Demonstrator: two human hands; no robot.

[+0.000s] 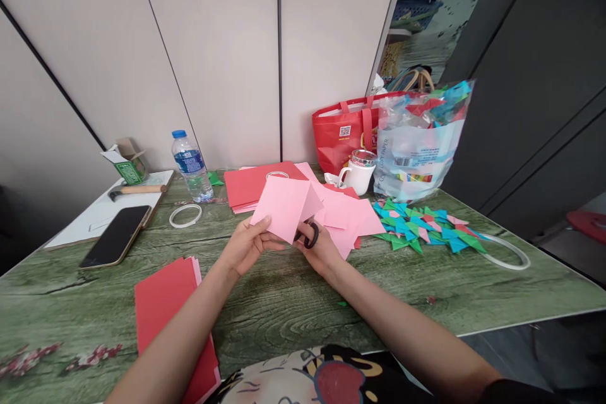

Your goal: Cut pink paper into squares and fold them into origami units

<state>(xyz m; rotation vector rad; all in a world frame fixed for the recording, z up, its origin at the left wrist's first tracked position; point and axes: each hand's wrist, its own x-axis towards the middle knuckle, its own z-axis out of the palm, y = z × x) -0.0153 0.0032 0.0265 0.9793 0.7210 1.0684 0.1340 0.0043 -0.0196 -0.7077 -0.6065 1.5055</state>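
A sheet of pink paper (280,202) is pinched in my left hand (250,243), thumb on top and fingers beneath. My right hand (322,249) grips scissors by their black handles (310,235) at the sheet's lower right. The paper hides the blades; its right part stands up at an angle, parted or creased from the rest. Behind the hands lie more pink sheets (362,218) and a stack of red paper (255,183). Another red and pink stack (163,300) lies beneath my left forearm.
At the left are a phone (116,237), a hammer (139,189), a small box (129,164), a water bottle (192,167) and a tape roll (185,216). To the right stand a white mug (358,175), a red bag (338,136), a plastic bag (416,151), folded paper pieces (421,227) and a white ring (514,259).
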